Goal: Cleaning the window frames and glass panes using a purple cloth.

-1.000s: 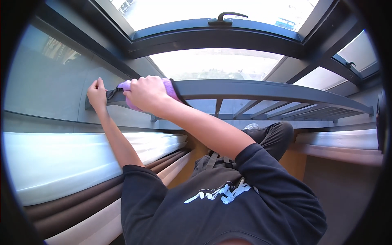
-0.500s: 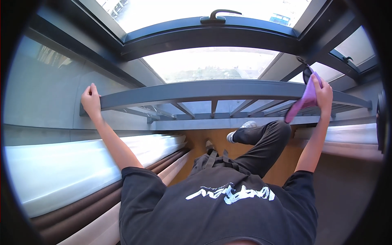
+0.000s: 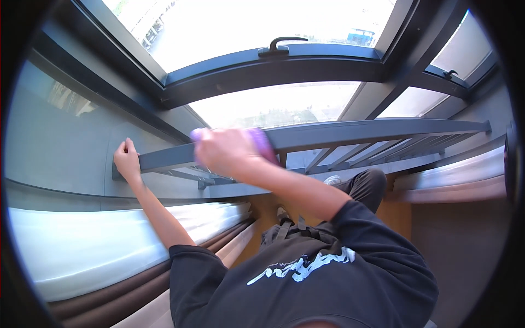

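My right hand (image 3: 227, 153), smeared by motion, is closed round a purple cloth (image 3: 263, 143) and lies over the left part of the grey railing (image 3: 350, 136). Purple shows on both sides of the fist; most of the cloth is hidden under it. At the railing's left end, next to the side wall, my left hand (image 3: 127, 159) has its fingers curled in and appears to grip the top bar. The bar runs across in front of my body, with thin uprights below it.
A dark-framed window with a black handle (image 3: 273, 48) stands beyond the railing. White and brown curtains (image 3: 98, 246) hang at the left, and more curtain (image 3: 454, 177) hangs at the right. My bent leg (image 3: 369, 186) is close to the railing, over a wooden floor.
My right hand has swept left along the railing with the purple cloth, from the right part to the left part. My left hand stays at the left end. The view has shifted slightly.
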Demonstrator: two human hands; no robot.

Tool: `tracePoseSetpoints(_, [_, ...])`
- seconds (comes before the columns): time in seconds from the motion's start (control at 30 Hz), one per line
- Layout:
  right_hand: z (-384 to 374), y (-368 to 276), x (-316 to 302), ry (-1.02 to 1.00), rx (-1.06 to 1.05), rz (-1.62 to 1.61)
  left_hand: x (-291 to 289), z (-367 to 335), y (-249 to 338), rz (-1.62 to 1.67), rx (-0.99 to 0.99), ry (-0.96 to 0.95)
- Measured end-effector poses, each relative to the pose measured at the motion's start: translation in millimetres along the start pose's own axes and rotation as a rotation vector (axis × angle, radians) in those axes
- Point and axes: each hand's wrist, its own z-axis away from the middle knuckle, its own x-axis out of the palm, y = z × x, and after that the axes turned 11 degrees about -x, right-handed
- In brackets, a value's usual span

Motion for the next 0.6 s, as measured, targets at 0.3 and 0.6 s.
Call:
tracePoseSetpoints(0.3, [-87.8,-71.7,60.6,-0.086,-0.077,-0.05,3.5,-6.4,-3.8,-0.061,0.032,-0.035])
tracePoseSetpoints(0.6, [24.5,29.7,-42.5,-0.13,0.073,0.009,-0.6,-10.2,-4.9,-0.292,0.081,-0.283])
